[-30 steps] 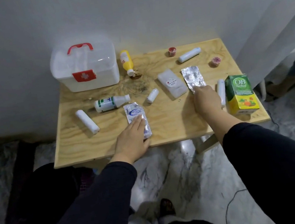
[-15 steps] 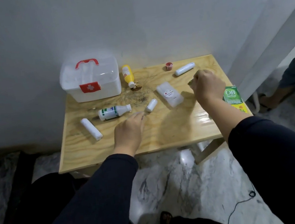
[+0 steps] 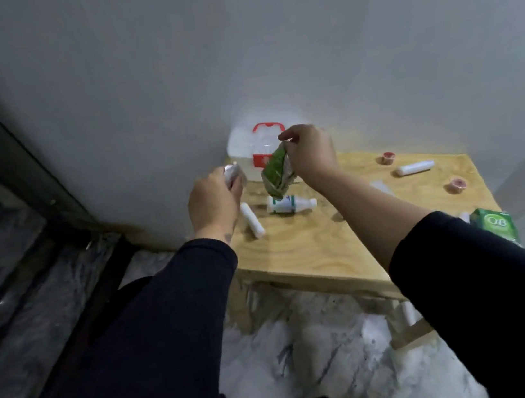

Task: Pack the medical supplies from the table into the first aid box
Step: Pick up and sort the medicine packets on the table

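- First aid box: white translucent case with red handle and red cross label, at the far left corner of the table against the wall. Lid appears shut; judged not yet opened for packing.
- Right hand: raised in front of the box, fingers pinched on the top edge of a green-backed blister pack, which hangs down bent. Held by one edge, probably for carrying to the box.
- Left hand: closed around a silvery-white packet, only the upper end showing above the fingers. Held just left of the box, likely waiting for the lid to be dealt with.
- Both hands are loaded, so opening the box may call for setting one item down first.
- White bottle with green label: lying on its side near the box, below the hanging pack.
- White roll: lying beside the bottle, to its left.
- White tube: lying toward the far right edge.
- Two small red-rimmed tape rolls: well apart on the right half.
- Green carton: at the near right corner, partly behind the right sleeve.
- Most supplies remain on the table; packing is judged at an early stage.
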